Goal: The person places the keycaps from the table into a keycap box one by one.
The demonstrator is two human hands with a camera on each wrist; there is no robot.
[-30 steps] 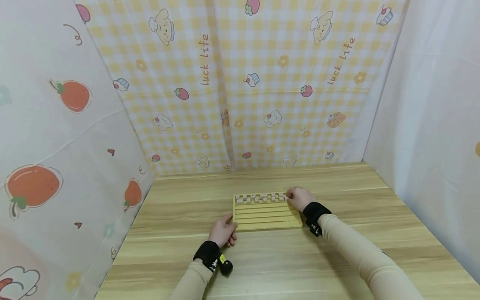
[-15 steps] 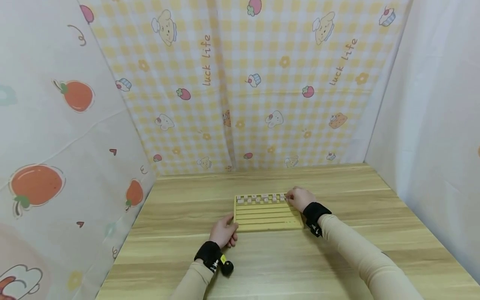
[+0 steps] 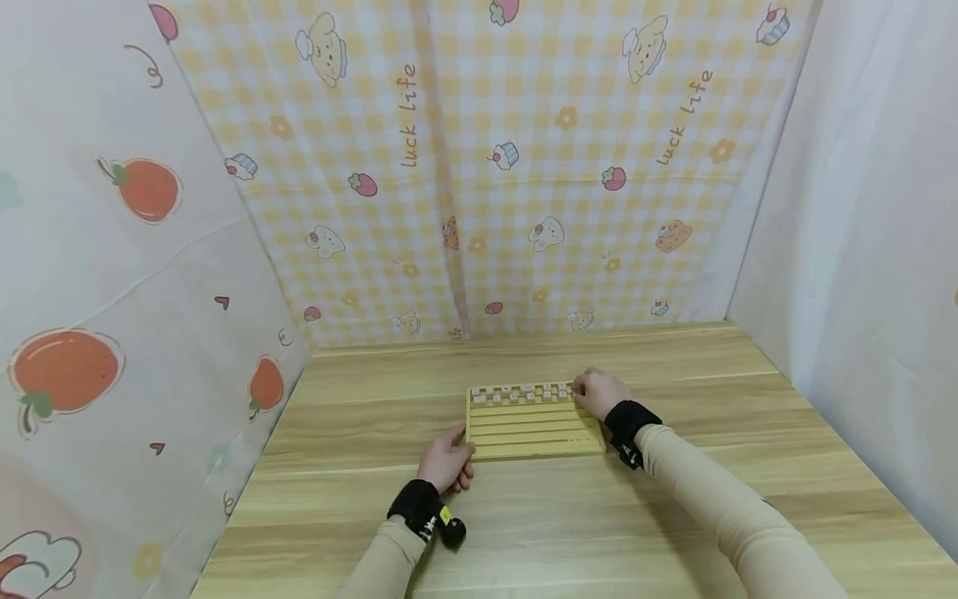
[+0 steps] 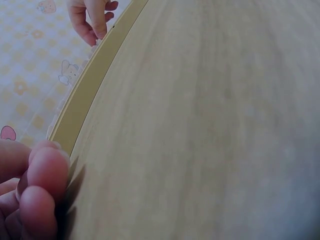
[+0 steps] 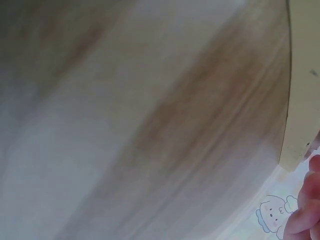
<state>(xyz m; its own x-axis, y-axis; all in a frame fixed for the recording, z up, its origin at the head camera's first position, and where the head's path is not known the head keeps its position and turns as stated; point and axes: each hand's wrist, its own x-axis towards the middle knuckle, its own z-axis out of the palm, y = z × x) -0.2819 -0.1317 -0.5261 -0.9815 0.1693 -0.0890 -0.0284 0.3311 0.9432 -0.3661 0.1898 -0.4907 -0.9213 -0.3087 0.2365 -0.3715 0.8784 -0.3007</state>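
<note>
A yellow slotted tray (image 3: 533, 428) lies on the table, its upper slots holding two rows of small pale keycap-like blocks (image 3: 512, 398). My left hand (image 3: 445, 464) grips the tray's front left corner, the thumb at its edge; in the left wrist view, curled fingers (image 4: 42, 175) sit against the tray's side wall (image 4: 82, 102). At the upper right end of the rows, my right hand (image 3: 602, 395) has thumb and fingertips pinched together on a small block, which is mostly hidden. Curled fingers (image 5: 307, 210) of this hand show beside the tray wall (image 5: 302, 75) in the right wrist view.
The wood-grain table (image 3: 359, 399) extends on all sides of the tray. A yellow checked cloth (image 3: 516, 208) hangs behind it, with a fruit-print cloth (image 3: 172, 274) at the left and a pale cloth (image 3: 846, 249) at the right.
Both hands and the tray keep nearly the same places. The right fingertips stay at the end of the block rows; the head view shifts slightly.
</note>
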